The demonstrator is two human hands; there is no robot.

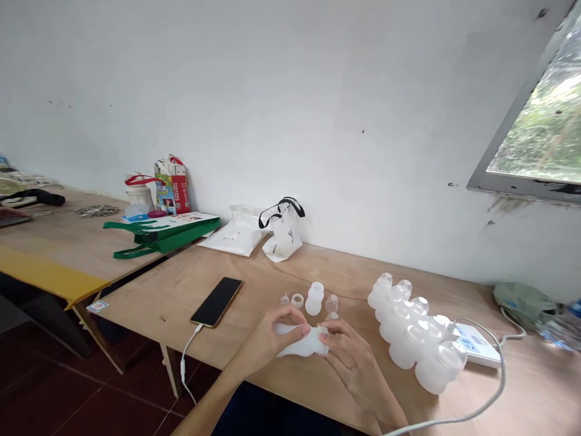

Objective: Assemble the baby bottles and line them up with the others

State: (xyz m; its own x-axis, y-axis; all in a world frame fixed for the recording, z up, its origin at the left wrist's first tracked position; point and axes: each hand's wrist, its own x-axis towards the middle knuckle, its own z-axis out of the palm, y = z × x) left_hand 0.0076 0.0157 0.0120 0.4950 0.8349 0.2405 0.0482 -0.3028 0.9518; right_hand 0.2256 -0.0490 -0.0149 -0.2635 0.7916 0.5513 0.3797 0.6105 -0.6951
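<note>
A frosted white baby bottle [295, 346] lies sideways between my two hands, close to the table's front edge. My left hand [276, 333] is wrapped round its body. At the neck end, my right hand [347, 357] has its fingers closed on the white collar ring [321, 340]. Just beyond stands a second small frosted bottle [315, 298]. To its left lie a loose white ring [297, 300] and a small clear nipple [284, 298]. A clear dome cap [331, 303] sits to its right, with another clear piece partly hidden behind my right hand.
Several capped bottles [408, 327] stand grouped at the right, beside a white power strip [479, 346] with a cable. A phone [216, 301] on a charging cord lies left. Along the wall are a white bag [285, 236], a plastic packet [236, 235] and a green bag [167, 233].
</note>
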